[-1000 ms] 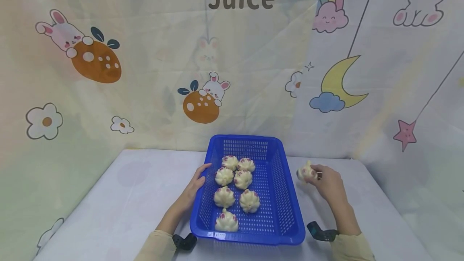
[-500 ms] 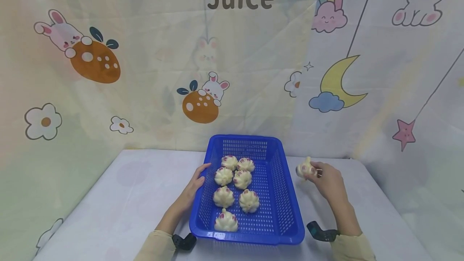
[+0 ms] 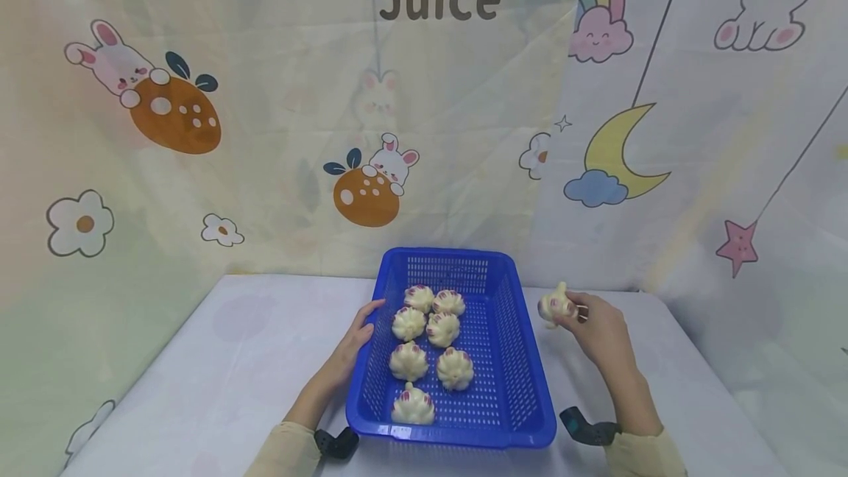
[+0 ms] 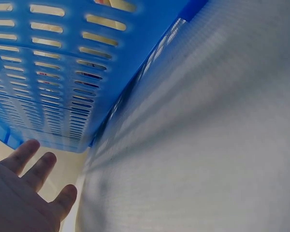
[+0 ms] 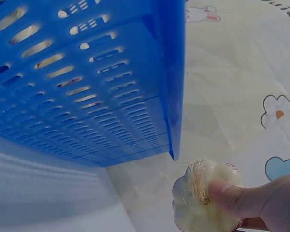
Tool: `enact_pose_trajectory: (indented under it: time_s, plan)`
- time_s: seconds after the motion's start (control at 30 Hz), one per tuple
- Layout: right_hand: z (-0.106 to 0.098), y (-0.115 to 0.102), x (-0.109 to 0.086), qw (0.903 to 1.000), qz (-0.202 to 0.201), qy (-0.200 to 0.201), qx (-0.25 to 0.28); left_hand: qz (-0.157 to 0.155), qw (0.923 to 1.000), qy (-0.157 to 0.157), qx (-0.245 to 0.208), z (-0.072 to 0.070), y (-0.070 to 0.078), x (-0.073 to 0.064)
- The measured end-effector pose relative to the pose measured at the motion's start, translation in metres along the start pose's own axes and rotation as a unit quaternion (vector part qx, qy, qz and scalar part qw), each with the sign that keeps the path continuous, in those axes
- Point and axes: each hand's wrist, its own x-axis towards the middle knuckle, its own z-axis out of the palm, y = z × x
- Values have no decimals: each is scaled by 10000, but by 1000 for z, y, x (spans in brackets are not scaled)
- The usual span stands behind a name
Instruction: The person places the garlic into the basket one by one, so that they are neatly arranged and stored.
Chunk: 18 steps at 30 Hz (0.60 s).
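Observation:
My right hand (image 3: 604,330) pinches a garlic bulb (image 3: 553,305) between thumb and fingers, just outside the right wall of a blue plastic basket (image 3: 457,436). The bulb is cream with purple streaks, its short stem pointing up in the head view. In the right wrist view the thumb (image 5: 229,195) presses beside a tuft of straw-coloured roots on the bulb (image 5: 195,212). My left hand (image 3: 350,350) lies along the basket's left rim; the left wrist view shows its fingers (image 4: 41,169) extended and spread beside the perforated wall. Several similar garlic bulbs (image 3: 408,361) sit inside, mostly on the left half.
The basket stands mid-table on a pale cloth-covered surface (image 3: 265,344). Behind it hangs a printed curtain (image 3: 285,190) with cartoon rabbits and flowers. Dark wrist devices (image 3: 589,429) sit at both forearms.
My right hand has raised the garlic bulb a little and tilted its stem more upright, shifting it slightly left towards the basket. My left hand and the bulbs in the basket keep their places.

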Motion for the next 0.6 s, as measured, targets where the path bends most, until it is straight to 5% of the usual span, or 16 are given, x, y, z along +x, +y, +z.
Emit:
enact_pose_trajectory:
  time_s: [0.6]
  plan:
    - [-11,-22,-9,9986,-321,407,119,-35,10000,-77,28,-1,-2,-1]
